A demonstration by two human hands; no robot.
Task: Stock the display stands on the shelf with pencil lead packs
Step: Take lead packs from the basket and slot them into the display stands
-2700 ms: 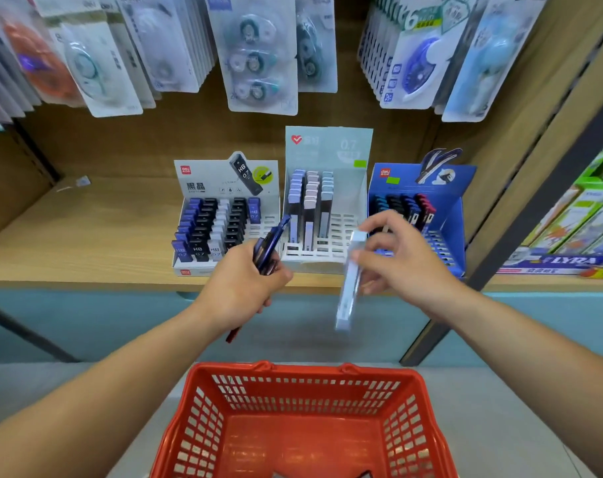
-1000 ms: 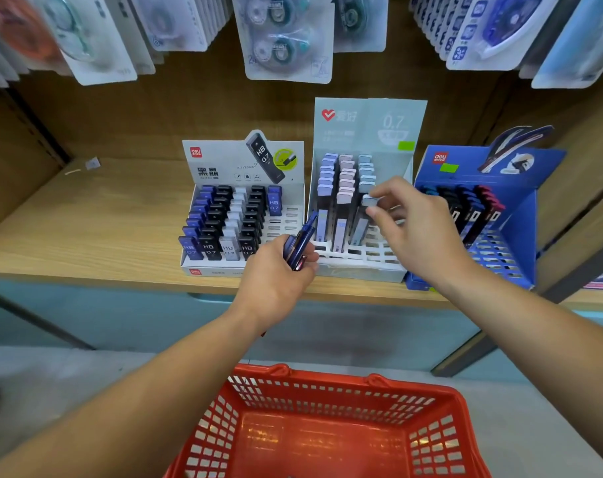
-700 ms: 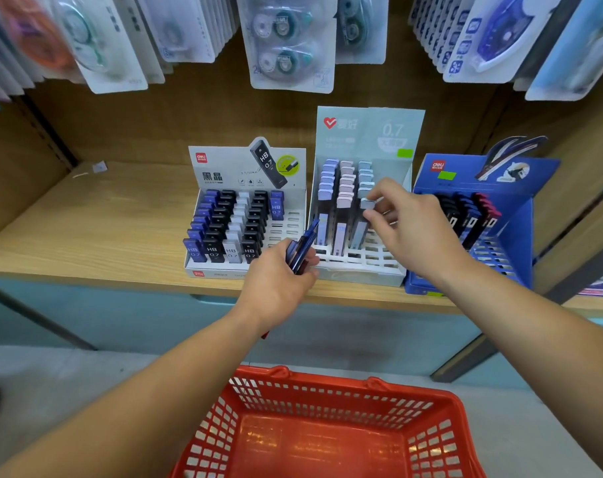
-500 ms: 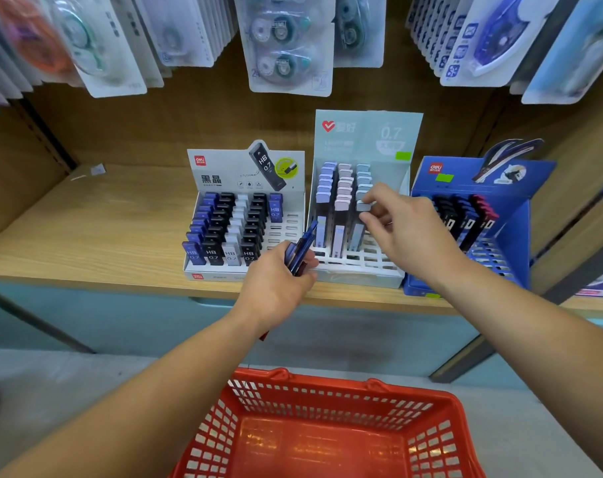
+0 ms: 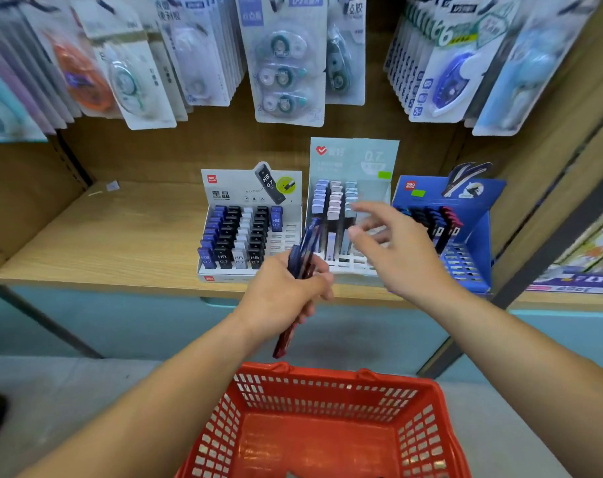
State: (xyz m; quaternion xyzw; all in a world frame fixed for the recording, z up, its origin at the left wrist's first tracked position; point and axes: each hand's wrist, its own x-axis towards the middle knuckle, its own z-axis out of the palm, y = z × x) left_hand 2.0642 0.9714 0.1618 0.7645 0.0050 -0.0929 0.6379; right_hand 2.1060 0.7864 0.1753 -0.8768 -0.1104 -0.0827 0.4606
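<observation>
Left hand (image 5: 282, 298) grips lead packs (image 5: 305, 250), right hand (image 5: 400, 253) open in front of middle stand (image 5: 353, 160).

Left fingers are curled tight round a bunch of dark blue and red packs; the bunch sticks up out of the fist toward the stands and down below it, its top end over the gap between the white stand (image 5: 251, 188) and the middle stand. Right fingers (image 5: 367, 209) are spread wide and blurred, holding nothing, just in front of the pale packs in the middle stand's rows; touching or not, cannot tell. Blue stand (image 5: 475, 236) sits right of the hand, part filled with dark packs. All three stands are side by side on the wooden shelf (image 5: 103, 236). Red basket (image 5: 327, 384) below the arms. Tape packs (image 5: 286, 63) hang above.
</observation>
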